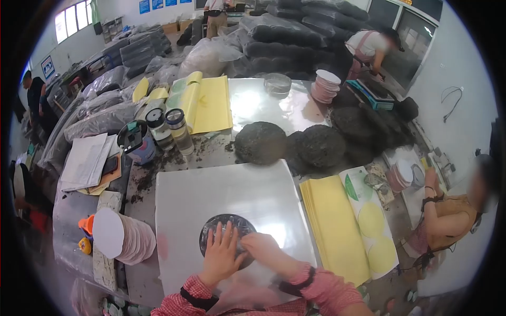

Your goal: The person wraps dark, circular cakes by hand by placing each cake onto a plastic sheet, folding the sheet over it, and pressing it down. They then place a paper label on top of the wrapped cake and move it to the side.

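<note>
A round dark disc [227,220] under clear film lies on the pale sheet-covered board [182,210] in front of me. My left hand [222,254] rests flat on the disc with its fingers spread. At the disc's right edge is my right hand [266,253], its fingers curled together; whatever they pinch is too small to name. Right of the board lies a stack of yellow sheets [334,229]. On the left, a stack of white round papers [124,237] leans on its side.
Dark clumped mounds [260,142] lie beyond the board. Two glass jars [180,132] and a bucket [138,145] stand back left. A scale [371,95] is at the back right. One person [448,221] sits at right; another [369,47] bends near the scale.
</note>
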Demonstrator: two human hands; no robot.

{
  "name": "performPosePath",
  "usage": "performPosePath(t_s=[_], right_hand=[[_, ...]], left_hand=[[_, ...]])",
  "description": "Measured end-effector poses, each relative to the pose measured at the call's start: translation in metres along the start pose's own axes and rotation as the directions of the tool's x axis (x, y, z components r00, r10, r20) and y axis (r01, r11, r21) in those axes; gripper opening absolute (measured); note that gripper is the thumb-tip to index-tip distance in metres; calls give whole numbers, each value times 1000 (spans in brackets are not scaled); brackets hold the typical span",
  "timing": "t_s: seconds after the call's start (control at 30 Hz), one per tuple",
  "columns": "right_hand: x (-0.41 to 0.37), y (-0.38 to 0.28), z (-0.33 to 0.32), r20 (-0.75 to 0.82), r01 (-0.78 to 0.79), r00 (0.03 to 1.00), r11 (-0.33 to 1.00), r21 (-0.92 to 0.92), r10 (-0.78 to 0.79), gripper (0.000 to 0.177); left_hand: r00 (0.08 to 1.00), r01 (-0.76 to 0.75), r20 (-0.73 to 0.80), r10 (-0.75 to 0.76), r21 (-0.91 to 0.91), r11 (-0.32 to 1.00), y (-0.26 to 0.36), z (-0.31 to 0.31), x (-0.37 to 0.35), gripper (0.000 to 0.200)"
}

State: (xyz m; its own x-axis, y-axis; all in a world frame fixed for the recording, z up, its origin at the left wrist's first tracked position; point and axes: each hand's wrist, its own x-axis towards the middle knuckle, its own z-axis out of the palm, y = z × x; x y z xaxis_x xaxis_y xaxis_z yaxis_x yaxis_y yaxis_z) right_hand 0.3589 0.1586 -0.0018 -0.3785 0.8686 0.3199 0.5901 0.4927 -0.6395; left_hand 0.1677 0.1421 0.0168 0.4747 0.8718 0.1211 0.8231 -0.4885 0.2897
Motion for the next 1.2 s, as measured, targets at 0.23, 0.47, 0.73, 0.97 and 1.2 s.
performPosePath(t_s=[0.23, 0.47, 0.73, 0.97, 1.2], right_hand=[[-97, 209, -193, -473, -407, 881, 523, -748, 10, 22], [-112, 270, -201, -347, -301, 933, 326, -896, -94, 36], [-67, 167, -218, -732, -639, 611, 733, -231, 303, 18], [-46, -9, -31, -212, -169, 965, 983, -65, 152, 75], [-25, -54, -6, 198, 21, 980, 971, -239, 28, 87]], left_hand=[[998, -29, 65, 27, 32, 999, -2, 3, -1, 78], [999, -34, 35, 32, 46, 998, -4, 7, -1, 79], [999, -50, 12, 49, 61, 997, -2, 10, -1, 78], [1000, -24, 4, 24, 43, 999, -2, 11, -5, 69], [982, -179, -132, 135, -435, 882, -30, 40, -20, 67]])
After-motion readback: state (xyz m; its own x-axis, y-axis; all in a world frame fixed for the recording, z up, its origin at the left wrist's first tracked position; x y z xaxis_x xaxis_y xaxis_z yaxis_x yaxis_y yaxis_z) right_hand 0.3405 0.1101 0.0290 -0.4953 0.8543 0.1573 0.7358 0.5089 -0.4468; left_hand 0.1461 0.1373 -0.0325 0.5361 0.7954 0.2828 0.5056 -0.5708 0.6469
